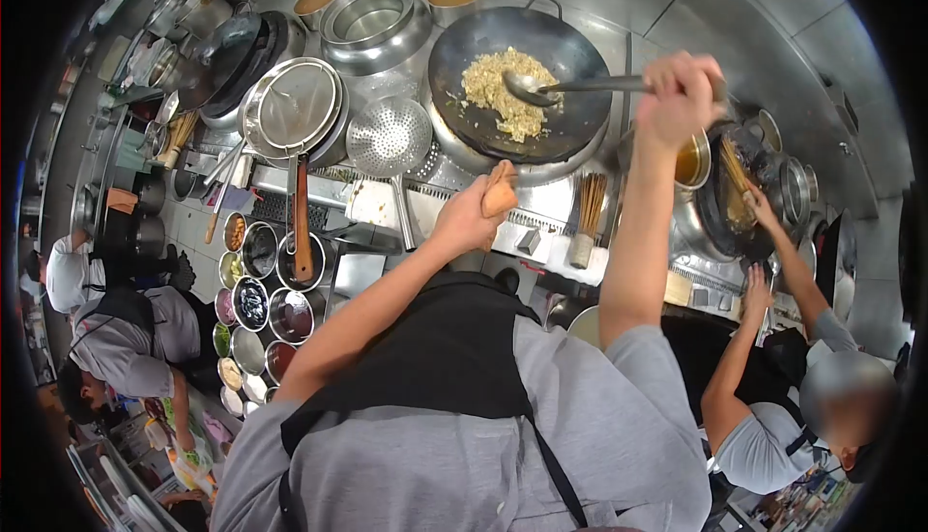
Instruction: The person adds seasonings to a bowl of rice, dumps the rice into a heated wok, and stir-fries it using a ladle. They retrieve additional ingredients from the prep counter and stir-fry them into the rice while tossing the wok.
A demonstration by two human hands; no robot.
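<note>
My right hand (681, 97) is closed around the handle of a long metal ladle (594, 85), raised to the right of the wok. The ladle's bowl rests in fried rice (507, 87), which looks yellowish with small bits in it. The rice lies in a dark round-bottomed wok (590, 58) on the stove. My left hand (472, 215) is closed on a folded brown-orange cloth (500, 192) at the wok's near rim. Whether a wok handle lies inside the cloth is hidden.
Left of the wok are a perforated skimmer (389, 136), a mesh strainer (295, 107) and several ingredient bowls (251, 303). A bamboo brush (590, 208) stands to the right of my left hand. A co-worker (764, 406) scrubs another wok with a brush at right; other people work at left.
</note>
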